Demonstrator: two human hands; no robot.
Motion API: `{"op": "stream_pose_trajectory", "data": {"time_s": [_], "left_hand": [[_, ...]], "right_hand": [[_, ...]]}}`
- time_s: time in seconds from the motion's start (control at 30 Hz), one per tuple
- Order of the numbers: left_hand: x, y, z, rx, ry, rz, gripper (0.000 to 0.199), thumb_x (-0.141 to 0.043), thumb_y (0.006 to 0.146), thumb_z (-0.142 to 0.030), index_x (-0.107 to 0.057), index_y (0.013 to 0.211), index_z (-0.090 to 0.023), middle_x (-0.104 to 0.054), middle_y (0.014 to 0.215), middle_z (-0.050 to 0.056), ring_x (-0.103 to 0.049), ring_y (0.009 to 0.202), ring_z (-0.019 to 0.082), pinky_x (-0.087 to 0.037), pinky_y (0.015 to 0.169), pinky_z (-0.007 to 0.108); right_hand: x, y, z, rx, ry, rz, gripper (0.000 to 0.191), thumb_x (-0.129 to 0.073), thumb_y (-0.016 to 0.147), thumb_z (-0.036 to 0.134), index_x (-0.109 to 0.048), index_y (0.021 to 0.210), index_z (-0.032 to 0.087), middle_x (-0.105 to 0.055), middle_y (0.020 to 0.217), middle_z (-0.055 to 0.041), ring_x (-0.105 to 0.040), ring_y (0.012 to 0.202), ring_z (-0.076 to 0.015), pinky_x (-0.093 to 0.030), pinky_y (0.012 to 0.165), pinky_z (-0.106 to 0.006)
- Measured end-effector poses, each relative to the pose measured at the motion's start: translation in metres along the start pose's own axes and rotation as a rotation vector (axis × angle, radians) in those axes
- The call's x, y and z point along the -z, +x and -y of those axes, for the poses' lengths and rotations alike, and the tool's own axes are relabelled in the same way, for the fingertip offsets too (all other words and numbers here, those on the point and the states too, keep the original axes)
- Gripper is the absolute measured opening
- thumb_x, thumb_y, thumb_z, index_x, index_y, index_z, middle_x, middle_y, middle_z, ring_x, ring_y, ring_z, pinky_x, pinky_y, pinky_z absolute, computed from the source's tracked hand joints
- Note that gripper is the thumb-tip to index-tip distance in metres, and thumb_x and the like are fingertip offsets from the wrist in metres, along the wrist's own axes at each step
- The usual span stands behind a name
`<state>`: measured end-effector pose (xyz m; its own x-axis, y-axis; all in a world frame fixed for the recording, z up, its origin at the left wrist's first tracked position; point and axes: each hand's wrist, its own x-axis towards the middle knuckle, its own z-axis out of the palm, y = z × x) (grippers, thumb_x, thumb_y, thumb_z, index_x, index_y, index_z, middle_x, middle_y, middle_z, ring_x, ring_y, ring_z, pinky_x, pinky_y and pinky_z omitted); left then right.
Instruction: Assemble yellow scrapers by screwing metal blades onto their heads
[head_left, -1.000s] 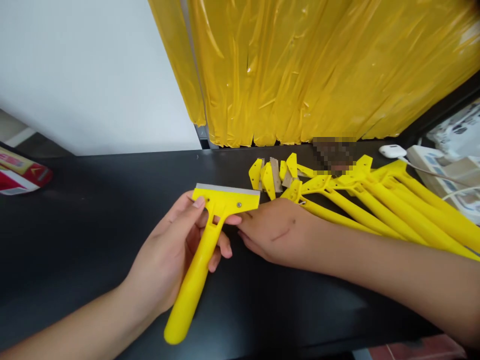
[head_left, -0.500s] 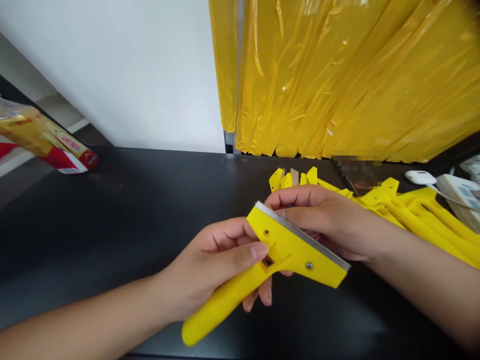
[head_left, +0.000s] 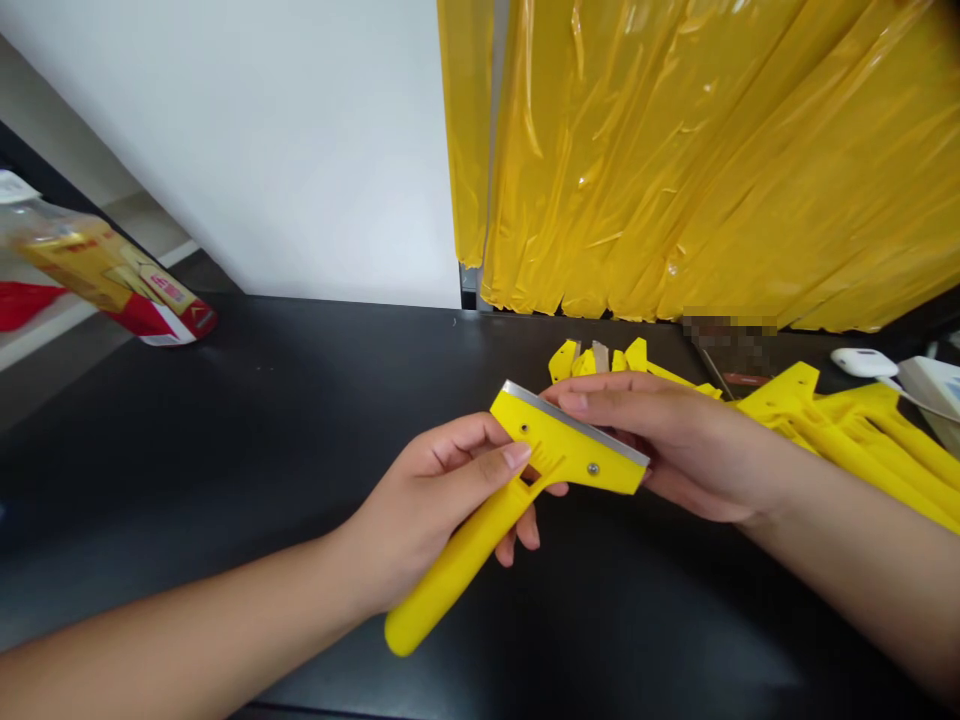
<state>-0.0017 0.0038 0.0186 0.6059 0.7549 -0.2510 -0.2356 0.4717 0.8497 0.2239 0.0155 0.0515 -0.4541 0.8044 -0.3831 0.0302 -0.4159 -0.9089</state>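
The left hand (head_left: 442, 490) grasps a yellow scraper (head_left: 566, 445), its thumb pressed on the neck below the head and its other fingers curled behind. The scraper is held above the bench (head_left: 300, 450), its handle slanting down to the left, a metal strip (head_left: 574, 422) along the upper edge of its head. The right hand (head_left: 667, 430) is at that edge, thumb near the strip and fingers partly hidden behind the head; whether it grips anything I cannot tell. Beyond it, more yellow scrapers (head_left: 847, 440) lie bunched on the bench, near a small white object (head_left: 864, 362). Yellow plastic sheeting (head_left: 637, 180) stands behind, beside a white panel (head_left: 300, 150); a labelled bottle (head_left: 127, 285) is at far left.
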Motion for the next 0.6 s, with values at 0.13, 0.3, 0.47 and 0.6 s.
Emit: {"op": "stream_pose_trajectory", "data": {"time_s": [0.13, 0.3, 0.47, 0.6], "left_hand": [[0.001, 0.000, 0.000, 0.002, 0.022, -0.015, 0.016, -0.068, 0.102, -0.033, -0.073, 0.101, -0.018, -0.079, 0.097, 0.009, -0.073, 0.065, 0.014, -0.060, 0.057, 0.021], [0.001, 0.001, -0.001, 0.011, 0.106, -0.048, 0.019, -0.071, 0.099, -0.037, -0.071, 0.095, -0.018, -0.073, 0.076, 0.005, -0.071, 0.061, 0.015, -0.059, 0.054, 0.022], [0.001, 0.002, -0.003, -0.001, 0.228, -0.076, 0.020, -0.075, 0.096, -0.037, -0.068, 0.090, -0.019, -0.068, 0.072, 0.000, -0.067, 0.058, 0.013, -0.057, 0.052, 0.021], [0.002, 0.001, -0.003, 0.032, 0.344, -0.056, 0.023, -0.076, 0.095, -0.040, -0.069, 0.091, -0.019, -0.067, 0.078, 0.000, -0.067, 0.064, 0.013, -0.056, 0.054, 0.021]], "right_hand": [[0.002, 0.000, -0.001, -0.012, -0.004, 0.006, 0.043, -0.074, 0.094, 0.049, -0.075, 0.120, 0.016, -0.076, 0.084, -0.0058, -0.067, 0.075, -0.0191, -0.051, 0.065, -0.028], [0.005, 0.001, -0.003, -0.057, 0.007, -0.023, 0.037, -0.081, 0.089, 0.044, -0.077, 0.117, 0.021, -0.075, 0.085, -0.0028, -0.060, 0.065, -0.0142, -0.042, 0.055, -0.025], [0.011, 0.000, 0.001, -0.146, 0.046, -0.003, 0.033, -0.087, 0.084, 0.043, -0.078, 0.106, 0.020, -0.059, 0.069, 0.0045, -0.033, 0.050, -0.0055, -0.021, 0.046, -0.021], [0.014, 0.000, 0.005, -0.212, 0.039, 0.021, 0.037, -0.093, 0.077, 0.043, -0.073, 0.096, 0.018, -0.046, 0.061, 0.0083, -0.023, 0.050, -0.0049, -0.016, 0.046, -0.022]]}}
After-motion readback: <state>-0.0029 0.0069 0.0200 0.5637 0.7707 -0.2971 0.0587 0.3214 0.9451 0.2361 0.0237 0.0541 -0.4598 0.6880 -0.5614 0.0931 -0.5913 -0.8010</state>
